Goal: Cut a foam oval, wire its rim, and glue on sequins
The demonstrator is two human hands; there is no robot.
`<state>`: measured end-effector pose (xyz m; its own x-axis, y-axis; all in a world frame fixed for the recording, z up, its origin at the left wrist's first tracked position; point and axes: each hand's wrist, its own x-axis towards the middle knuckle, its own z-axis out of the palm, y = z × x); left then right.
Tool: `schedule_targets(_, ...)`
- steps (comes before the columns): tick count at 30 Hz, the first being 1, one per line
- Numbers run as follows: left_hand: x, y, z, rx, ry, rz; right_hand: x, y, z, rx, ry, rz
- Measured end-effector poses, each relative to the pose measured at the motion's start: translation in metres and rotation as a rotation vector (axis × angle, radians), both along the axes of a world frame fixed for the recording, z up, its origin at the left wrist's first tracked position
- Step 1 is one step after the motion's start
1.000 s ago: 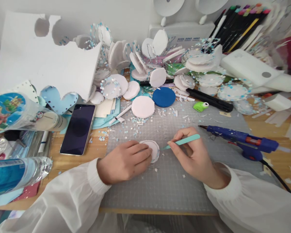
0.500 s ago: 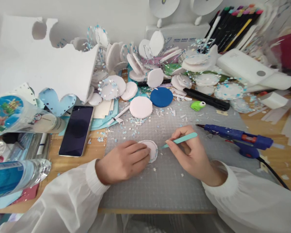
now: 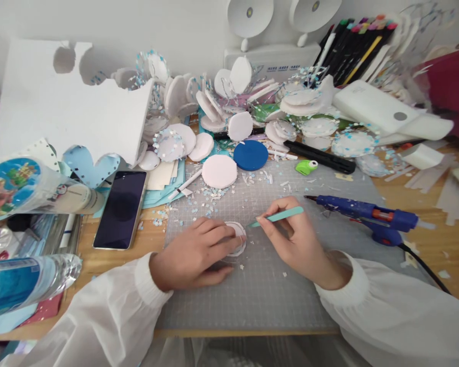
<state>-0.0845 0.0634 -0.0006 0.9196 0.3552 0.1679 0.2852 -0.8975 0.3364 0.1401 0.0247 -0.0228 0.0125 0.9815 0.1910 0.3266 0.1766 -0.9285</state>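
My left hand [image 3: 197, 252] lies over a small white disc [image 3: 240, 248] on the grey cutting mat [image 3: 268, 300]. Its fingers are stretched out, the index tip touching the disc's top and the thumb apart on the mat; they hide the disc's left side. A thin ring line shows near the disc's edge. Between thumb and fingers, my right hand [image 3: 294, 242] pinches mint-green tweezers [image 3: 281, 216], their tip pointing left, close to the disc's upper right edge. Tiny white and blue paper flowers [image 3: 208, 209] are scattered on the mat.
A blue hot glue gun [image 3: 367, 214] lies at right, its cord running down. Behind are a blue round lid [image 3: 250, 155], a green punch [image 3: 306, 166], a black cutter [image 3: 319, 157] and several white foam discs [image 3: 219, 171]. A phone [image 3: 120, 210] and bottle [image 3: 30, 278] lie left.
My left fingers have opened out over the disc, with the thumb now apart on the mat. The tweezers' tip has come nearer the disc's upper edge. The whole view has shifted slightly.
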Motion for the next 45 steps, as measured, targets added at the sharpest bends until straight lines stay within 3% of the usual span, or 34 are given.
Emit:
schedule_targets(9,0.006,-0.007,0.004,-0.009,0.053,0.038,0.000,0.001,-0.002,0.012,-0.037,0.016)
schedule_targets(18,0.001,-0.006,0.003,0.169,-0.081,0.065,0.001,0.001,0.001,0.075,-0.108,0.042)
schedule_targets(24,-0.016,-0.006,0.007,0.265,-0.114,0.224,0.001,-0.003,0.006,0.129,-0.105,0.084)
schedule_targets(32,-0.027,-0.008,0.022,0.033,-0.248,0.291,-0.002,-0.008,0.008,0.007,0.088,0.113)
schedule_targets(39,-0.016,-0.012,0.032,-0.192,-0.614,0.545,-0.002,-0.005,0.014,-0.109,0.346,0.022)
schedule_targets(45,-0.010,-0.007,0.038,-0.203,-0.710,0.612,-0.001,-0.001,0.011,-0.254,0.464,-0.013)
